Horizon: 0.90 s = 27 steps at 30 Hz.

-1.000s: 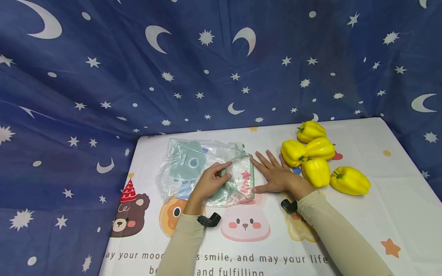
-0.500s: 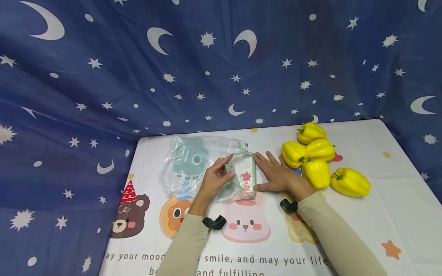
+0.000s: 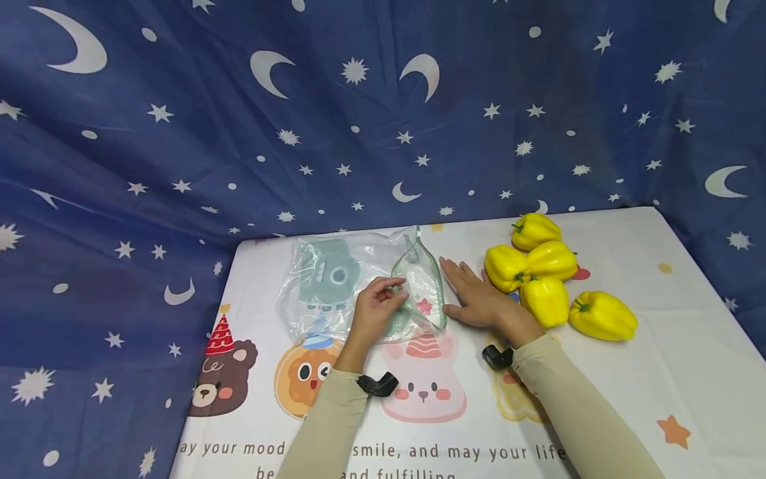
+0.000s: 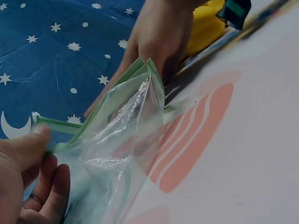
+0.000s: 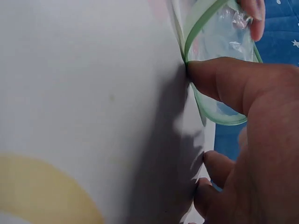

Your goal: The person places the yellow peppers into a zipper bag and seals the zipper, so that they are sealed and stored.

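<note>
Our left hand (image 3: 376, 309) pinches the clear, green-rimmed plastic bag (image 3: 344, 283); if our outstretched right hand (image 3: 483, 303) slips off its rim (image 5: 229, 122), probable collapse.

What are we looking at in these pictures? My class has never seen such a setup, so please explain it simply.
There is no machine: a person works bare-handed. The wide picture comes from a camera on the head, looking forward and down; the two smaller ones come from black cameras, one on each wrist. On a white, cartoon-printed table covering lie five yellow bell peppers and a clear, green-edged plastic bag. The left hand has its grip on the bag's green edge, pinching it. The right hand rests at the bag's mouth, fingers outstretched, its thumb against that edge.
</note>
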{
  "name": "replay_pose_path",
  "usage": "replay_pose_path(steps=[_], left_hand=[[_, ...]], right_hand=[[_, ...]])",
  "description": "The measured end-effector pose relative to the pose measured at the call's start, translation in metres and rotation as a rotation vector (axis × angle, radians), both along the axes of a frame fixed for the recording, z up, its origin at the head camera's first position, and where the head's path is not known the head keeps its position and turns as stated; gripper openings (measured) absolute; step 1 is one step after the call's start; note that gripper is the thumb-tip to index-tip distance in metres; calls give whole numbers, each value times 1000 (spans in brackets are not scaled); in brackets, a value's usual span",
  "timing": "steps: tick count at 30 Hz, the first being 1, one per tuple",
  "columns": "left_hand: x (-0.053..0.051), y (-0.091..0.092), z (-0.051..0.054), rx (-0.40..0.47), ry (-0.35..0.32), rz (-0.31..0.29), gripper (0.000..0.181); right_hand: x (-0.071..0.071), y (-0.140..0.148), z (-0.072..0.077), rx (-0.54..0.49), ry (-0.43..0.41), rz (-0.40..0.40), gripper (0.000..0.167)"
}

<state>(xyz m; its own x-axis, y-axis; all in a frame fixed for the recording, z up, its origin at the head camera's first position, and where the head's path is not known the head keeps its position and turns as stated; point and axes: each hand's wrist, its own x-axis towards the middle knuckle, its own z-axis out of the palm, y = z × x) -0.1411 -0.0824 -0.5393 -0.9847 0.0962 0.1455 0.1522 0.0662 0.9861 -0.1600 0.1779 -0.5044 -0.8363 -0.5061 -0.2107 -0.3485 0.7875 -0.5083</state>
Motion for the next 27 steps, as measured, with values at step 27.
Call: replay_pose_path(steps=[27], left_hand=[[6, 5, 14, -429, 47, -1, 36]], right_hand=[[-5, 0, 3, 86, 12, 26, 92]])
